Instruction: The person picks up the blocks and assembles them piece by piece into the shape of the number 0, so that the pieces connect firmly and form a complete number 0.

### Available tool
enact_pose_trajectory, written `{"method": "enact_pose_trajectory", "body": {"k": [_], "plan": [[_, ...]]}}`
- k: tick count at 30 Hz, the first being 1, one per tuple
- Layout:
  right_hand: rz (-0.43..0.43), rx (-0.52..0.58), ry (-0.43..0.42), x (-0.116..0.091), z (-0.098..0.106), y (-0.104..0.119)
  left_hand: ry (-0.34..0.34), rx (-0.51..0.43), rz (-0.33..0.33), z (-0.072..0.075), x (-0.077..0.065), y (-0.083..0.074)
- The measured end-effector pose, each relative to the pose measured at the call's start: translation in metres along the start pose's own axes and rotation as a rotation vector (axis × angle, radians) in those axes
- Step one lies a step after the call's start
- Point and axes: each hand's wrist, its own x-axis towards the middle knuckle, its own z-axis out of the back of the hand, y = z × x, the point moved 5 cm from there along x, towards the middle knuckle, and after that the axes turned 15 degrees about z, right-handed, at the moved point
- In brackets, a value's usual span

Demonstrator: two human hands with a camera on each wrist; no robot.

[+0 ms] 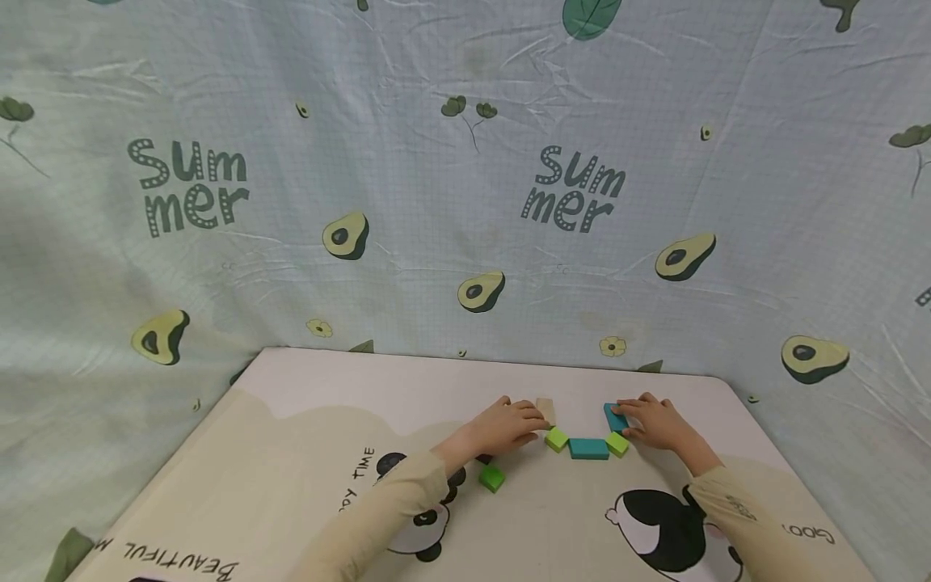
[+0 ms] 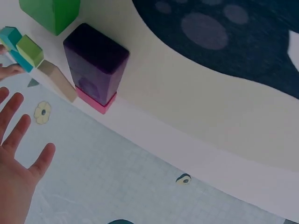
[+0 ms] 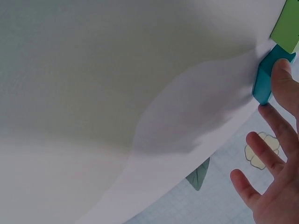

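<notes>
A row of blocks curves between the two hands: a teal block lies flat, with a lime-green block at its left end and another lime-green block at its right end. My right hand pinches a second teal block at the row's right end, thumb on its face and a fingertip at its end. At the left end, my left hand has its fingers spread and reaches beside a beige block. The left wrist view shows those fingers extended, partly out of frame.
A green block sits below the left hand. Near it stand a dark purple block and a pink block, mostly hidden by the left hand in the head view. A printed cloth hangs behind the table.
</notes>
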Motion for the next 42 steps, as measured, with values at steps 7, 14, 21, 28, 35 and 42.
{"method": "enact_pose_trajectory", "body": {"k": [7, 14, 21, 28, 35, 42], "plan": [[-0.008, 0.037, -0.001, 0.000, 0.000, 0.001, -0.032, -0.019, -0.010, 0.011, -0.014, 0.011], [-0.019, 0.052, 0.007, -0.001, -0.001, 0.000, -0.074, -0.060, -0.059, 0.010, -0.034, 0.023], [-0.017, 0.062, 0.011, 0.000, 0.000, 0.000, -0.017, -0.007, 0.026, 0.002, -0.050, 0.038], [-0.027, 0.073, 0.014, 0.002, -0.002, -0.002, 0.015, -0.024, 0.018, -0.006, -0.065, 0.042], [-0.036, 0.071, 0.028, 0.002, -0.007, -0.006, -0.035, -0.051, -0.098, -0.007, -0.083, 0.033], [-0.036, 0.073, 0.027, 0.004, -0.007, -0.008, 0.019, -0.065, -0.108, -0.007, -0.088, 0.023]]}}
